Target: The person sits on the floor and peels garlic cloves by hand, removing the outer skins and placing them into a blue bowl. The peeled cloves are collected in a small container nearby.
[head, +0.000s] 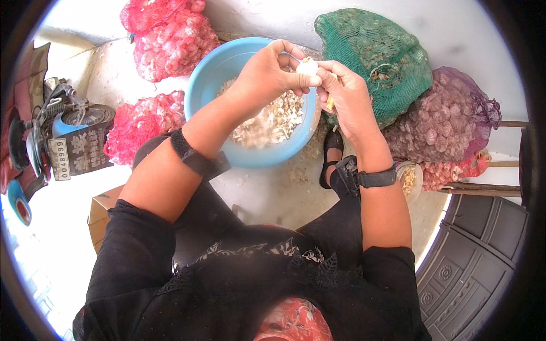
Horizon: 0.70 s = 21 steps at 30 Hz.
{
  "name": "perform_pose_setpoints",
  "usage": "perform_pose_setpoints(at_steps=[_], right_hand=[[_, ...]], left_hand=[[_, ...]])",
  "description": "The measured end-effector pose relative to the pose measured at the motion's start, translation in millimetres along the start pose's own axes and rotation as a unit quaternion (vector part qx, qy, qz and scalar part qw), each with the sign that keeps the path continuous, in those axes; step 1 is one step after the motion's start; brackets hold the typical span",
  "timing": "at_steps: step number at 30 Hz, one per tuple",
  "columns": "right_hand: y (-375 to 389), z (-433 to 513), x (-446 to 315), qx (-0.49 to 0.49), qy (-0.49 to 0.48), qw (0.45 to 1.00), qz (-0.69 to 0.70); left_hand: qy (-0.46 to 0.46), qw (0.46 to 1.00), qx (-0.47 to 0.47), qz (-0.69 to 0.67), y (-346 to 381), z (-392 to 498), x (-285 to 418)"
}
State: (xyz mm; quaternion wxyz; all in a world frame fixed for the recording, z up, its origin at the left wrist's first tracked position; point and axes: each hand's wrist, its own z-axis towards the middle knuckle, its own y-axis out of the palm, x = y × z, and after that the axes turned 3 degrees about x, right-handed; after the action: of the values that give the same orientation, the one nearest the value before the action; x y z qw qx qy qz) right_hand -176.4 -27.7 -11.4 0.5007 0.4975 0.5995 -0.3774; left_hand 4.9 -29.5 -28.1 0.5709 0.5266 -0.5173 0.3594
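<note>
A white garlic bulb (pixel 307 67) is pinched between the thumb and fingers of my left hand (pixel 273 72), above the far right rim of a light blue plastic basin (pixel 204 85). My right hand (pixel 346 91) meets it from the other side, thumb and fingertips against the bulb. A slim yellow handle (pixel 330 102), perhaps of a small knife, lies along my right palm; the rest of that tool is hidden by the fingers. Below my hands, the basin holds a heap of pale garlic pieces and papery skins (pixel 273 121).
Red mesh sacks of garlic (pixel 175 42) stand behind and left of the basin. To the right are a green mesh sack (pixel 384 51), a purple mesh sack (pixel 443 115) and a tub of peeled cloves (pixel 409 181). A cardboard box (pixel 100 213) and a parked motorbike (pixel 81 140) are at left.
</note>
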Motion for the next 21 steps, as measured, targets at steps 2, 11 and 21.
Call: perform_pose_setpoints(at_steps=[2,11,21], right_hand=[[2,0,1,0.006,-0.031,0.999,-0.017],[9,-1,3,0.065,-0.061,0.995,-0.044],[17,-6,1,0.052,-0.11,0.992,-0.024]], left_hand=[[-0.002,1.0,-0.014,-0.002,-1,0,-1],[0.014,0.997,-0.028,-0.068,2,0,-2],[-0.021,0.993,-0.037,-0.112,-4,3,2]])
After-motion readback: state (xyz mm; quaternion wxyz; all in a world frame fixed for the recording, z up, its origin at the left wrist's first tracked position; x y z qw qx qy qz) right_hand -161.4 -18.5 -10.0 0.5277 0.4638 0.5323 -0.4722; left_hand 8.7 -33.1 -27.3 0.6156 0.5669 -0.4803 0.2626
